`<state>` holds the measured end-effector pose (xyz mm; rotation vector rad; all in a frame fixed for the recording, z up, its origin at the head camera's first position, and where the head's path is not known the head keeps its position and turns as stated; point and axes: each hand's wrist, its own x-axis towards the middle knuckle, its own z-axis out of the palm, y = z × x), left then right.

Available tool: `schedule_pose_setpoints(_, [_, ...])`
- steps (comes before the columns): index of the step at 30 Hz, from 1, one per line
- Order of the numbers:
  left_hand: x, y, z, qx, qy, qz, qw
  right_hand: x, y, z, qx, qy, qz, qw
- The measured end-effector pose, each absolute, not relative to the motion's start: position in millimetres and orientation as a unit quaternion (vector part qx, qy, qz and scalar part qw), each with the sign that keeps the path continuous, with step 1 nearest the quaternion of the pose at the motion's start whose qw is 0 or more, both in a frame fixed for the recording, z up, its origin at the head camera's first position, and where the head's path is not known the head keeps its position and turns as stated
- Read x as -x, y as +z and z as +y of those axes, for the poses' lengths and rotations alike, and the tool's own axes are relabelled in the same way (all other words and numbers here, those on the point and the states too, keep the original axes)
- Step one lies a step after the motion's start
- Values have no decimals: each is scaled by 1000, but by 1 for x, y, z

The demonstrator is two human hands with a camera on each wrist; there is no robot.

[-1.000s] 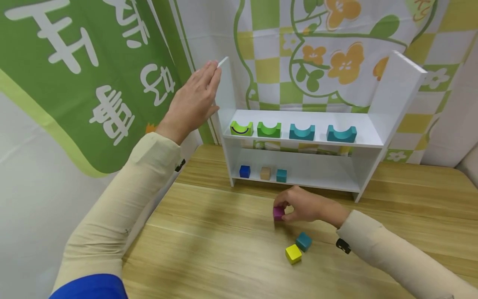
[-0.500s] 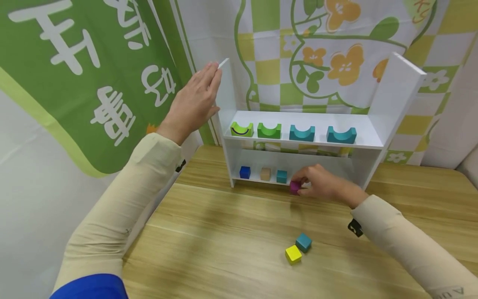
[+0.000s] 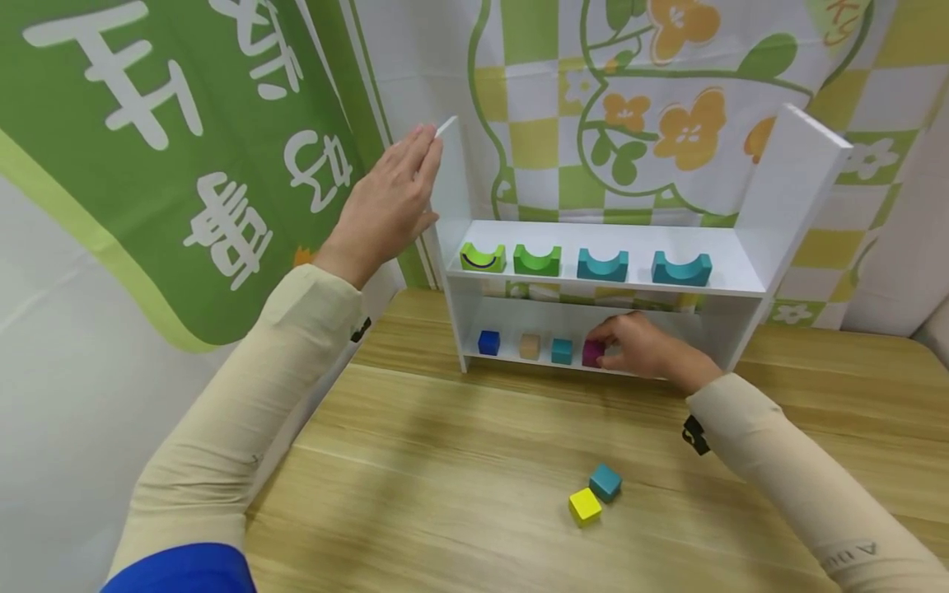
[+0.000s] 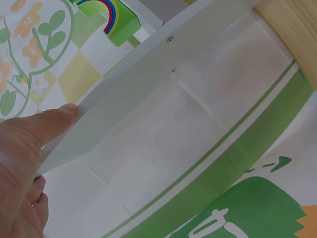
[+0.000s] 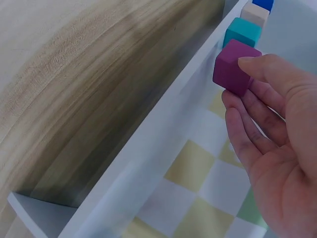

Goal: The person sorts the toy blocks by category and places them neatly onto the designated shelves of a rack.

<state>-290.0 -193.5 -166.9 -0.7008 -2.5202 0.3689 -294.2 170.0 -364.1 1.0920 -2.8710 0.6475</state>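
Observation:
My right hand [image 3: 639, 346] pinches a purple cube [image 5: 234, 67] between thumb and fingers. In the head view that cube is at the front of the lower board of a white shelf [image 3: 604, 287], just right of a teal cube [image 3: 561, 351]. Left of them on the same board are a tan cube [image 3: 530, 346] and a blue cube [image 3: 488, 343]. My left hand [image 3: 389, 202] rests on the upper front of the shelf's left side panel [image 4: 148, 74], fingers extended in the head view. The left wrist view shows the thumb at the panel's edge.
Along the upper board stand several arched blocks: light green [image 3: 483, 258], green [image 3: 537, 260] and teal [image 3: 603, 265], [image 3: 680, 269]. On the wooden table [image 3: 415, 494] in front lie a yellow cube [image 3: 585, 506] and another teal cube [image 3: 605, 483]. Patterned cloth [image 3: 549, 140] hangs behind.
My right hand has carried the purple cube from the table, forward and to the right, onto the lower board beside the teal cube. The left hand has stayed on the side panel.

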Motion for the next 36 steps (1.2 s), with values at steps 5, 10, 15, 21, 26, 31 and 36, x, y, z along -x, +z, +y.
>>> schedule_pose_setpoints(5, [290, -168, -193, 256, 140, -924, 246, 298, -367, 168, -339, 212, -916, -20])
schedule_pose_setpoints(10, [291, -167, -193, 257, 143, -923, 247, 300, -369, 166, -327, 208, -922, -23])
schedule_pose_setpoints(15, [291, -167, -193, 253, 147, -924, 247, 301, -369, 165, -321, 198, -926, -13])
schedule_pose_setpoints(21, [290, -167, -193, 252, 151, -923, 248, 296, -360, 169, -316, 192, -929, 7])
schedule_pose_setpoints(26, [290, -167, -193, 251, 151, -923, 251, 286, -349, 174, -337, 189, -922, 21])
schedule_pose_setpoints(31, [290, -166, -193, 254, 147, -923, 248, 271, -343, 178, -355, 188, -915, 29])
schedule_pose_setpoints(36, [290, -166, -193, 253, 148, -925, 243, 254, -342, 180, -371, 193, -908, 20])
